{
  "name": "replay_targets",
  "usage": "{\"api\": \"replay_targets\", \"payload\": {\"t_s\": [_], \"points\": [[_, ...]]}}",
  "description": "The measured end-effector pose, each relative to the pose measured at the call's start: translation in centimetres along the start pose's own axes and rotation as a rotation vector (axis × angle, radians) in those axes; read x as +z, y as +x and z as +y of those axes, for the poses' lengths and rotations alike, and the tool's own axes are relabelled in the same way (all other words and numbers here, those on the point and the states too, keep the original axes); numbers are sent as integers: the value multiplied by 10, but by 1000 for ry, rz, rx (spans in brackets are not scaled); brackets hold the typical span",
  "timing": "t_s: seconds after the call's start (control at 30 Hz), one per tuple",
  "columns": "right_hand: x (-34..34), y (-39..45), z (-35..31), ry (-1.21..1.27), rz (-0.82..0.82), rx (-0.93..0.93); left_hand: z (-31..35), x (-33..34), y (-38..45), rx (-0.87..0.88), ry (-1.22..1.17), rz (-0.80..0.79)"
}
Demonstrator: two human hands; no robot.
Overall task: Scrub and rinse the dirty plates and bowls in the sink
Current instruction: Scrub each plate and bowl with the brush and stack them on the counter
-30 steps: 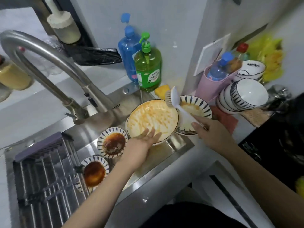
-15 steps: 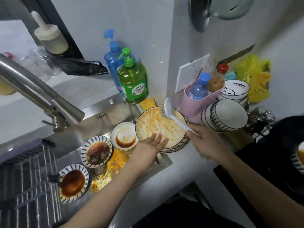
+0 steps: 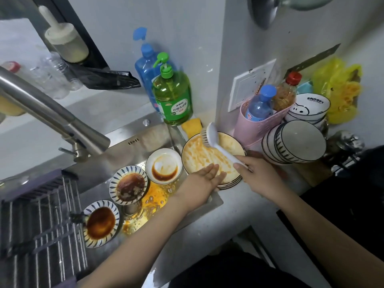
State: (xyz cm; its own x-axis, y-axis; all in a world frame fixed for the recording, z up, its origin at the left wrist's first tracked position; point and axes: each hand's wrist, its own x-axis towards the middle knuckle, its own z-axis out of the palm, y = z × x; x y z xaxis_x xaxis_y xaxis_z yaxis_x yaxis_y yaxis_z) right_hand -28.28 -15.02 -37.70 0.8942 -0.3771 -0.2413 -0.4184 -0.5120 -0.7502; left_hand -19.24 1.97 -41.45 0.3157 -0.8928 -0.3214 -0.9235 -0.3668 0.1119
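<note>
Left hand (image 3: 204, 179) lies flat, fingers straight, pressing the near edge of the plate (image 3: 207, 156). Right hand (image 3: 257, 173) curled round the brush (image 3: 216, 143) handle, bristle head on the plate at its 12 o'clock rim. Plate tilted at the sink's (image 3: 124, 142) 3 o'clock corner (orange smears all over), stacked on another plate, mostly hidden. Three dirty bowls in the basin: white bowl (image 3: 164, 165) at the plate's 9 o'clock, striped bowl (image 3: 128, 185), lower bowl (image 3: 100, 223) partly behind the rack (image 3: 37, 215). Tap (image 3: 52, 117) cut off at left. Soap bottle (image 3: 172, 96) at 12 o'clock, clean bowls (image 3: 295, 142) at 3.
</note>
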Motion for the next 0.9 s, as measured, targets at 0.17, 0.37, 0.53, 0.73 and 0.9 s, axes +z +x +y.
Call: {"api": "replay_targets", "payload": {"t_s": [0.17,0.37,0.53,0.73,0.9], "points": [[13,0,-7,-17,-2,15,1,5,3,-4,-49,71],[37,-3,-30,0,-16,-11,-25,23,-28,34,-136,434],[75,0,-58,37,-44,7,-59,33,-67,-137,-439,578],[124,8,-82,101,-72,23,-104,58,-78,-424,-810,478],[165,26,-74,46,-90,90,-133,86,-61,-705,-1148,334]]}}
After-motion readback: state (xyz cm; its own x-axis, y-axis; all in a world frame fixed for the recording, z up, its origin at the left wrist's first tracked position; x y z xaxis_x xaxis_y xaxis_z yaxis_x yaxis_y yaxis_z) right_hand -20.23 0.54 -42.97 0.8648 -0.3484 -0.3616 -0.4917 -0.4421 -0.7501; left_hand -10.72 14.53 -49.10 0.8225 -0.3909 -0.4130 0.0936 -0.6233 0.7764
